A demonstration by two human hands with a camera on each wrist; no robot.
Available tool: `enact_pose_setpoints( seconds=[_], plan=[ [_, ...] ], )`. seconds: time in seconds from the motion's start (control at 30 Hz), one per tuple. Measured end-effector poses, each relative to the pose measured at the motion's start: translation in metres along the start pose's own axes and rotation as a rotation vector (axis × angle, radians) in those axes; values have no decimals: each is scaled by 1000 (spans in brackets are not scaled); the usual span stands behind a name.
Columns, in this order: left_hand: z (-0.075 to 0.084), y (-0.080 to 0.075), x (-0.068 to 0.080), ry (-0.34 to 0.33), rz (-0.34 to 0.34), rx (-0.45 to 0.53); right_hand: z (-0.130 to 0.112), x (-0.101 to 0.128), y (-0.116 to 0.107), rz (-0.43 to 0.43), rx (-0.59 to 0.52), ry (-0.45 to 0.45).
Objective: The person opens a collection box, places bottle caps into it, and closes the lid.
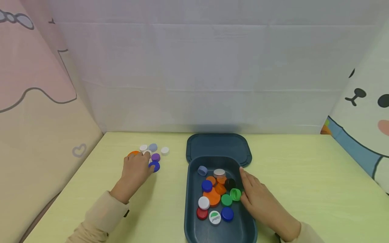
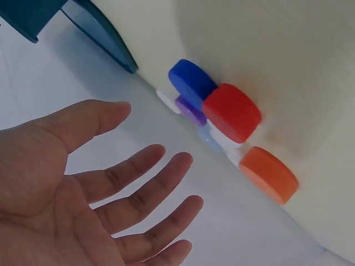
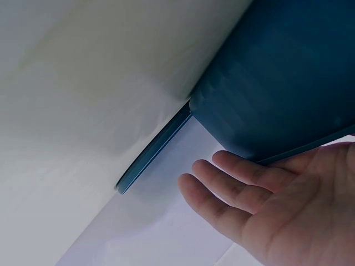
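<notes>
My left hand (image 1: 137,170) hovers over a small cluster of bottle caps on the table, its fingers spread and holding nothing. In the left wrist view a red cap (image 2: 232,113), a blue cap (image 2: 192,83), a purple cap (image 2: 190,111) and an orange cap (image 2: 269,174) lie just beyond the fingertips. My right hand (image 1: 262,199) rests against the right rim of a dark blue box (image 1: 189,202), fingers extended along it. Inside the box lie many mixed caps, among them a green cap (image 1: 226,200), a black cap (image 1: 230,184) and a large orange cap (image 1: 212,197).
Behind the box lies its flat dark blue lid (image 1: 218,145), partly behind the box's far edge. A white cap (image 1: 165,151) sits a little to the right of the cluster. A pale curtain (image 1: 212,77) rises behind the yellow table (image 1: 304,175).
</notes>
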State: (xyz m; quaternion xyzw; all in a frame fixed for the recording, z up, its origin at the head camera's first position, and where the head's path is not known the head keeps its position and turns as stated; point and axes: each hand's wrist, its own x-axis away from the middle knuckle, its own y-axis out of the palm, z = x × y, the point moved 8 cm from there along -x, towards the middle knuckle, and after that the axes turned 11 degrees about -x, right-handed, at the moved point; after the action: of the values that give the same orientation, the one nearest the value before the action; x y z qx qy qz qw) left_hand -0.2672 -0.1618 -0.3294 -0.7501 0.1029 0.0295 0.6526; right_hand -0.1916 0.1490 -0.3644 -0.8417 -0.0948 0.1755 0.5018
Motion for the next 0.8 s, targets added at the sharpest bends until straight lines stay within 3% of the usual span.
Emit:
enact_pose_setpoints(
  seconds=[0.3, 0.53, 0.8],
  plan=[
    [-23, 25, -2, -54, -92, 11, 0, 0, 0, 4, 1, -7],
    [-26, 36, -2, -58, -157, -28, 1, 0, 1, 3, -4, -5],
    [-26, 43, -4, -39, -166, -55, 1, 0, 1, 0, -3, -1]
  ],
)
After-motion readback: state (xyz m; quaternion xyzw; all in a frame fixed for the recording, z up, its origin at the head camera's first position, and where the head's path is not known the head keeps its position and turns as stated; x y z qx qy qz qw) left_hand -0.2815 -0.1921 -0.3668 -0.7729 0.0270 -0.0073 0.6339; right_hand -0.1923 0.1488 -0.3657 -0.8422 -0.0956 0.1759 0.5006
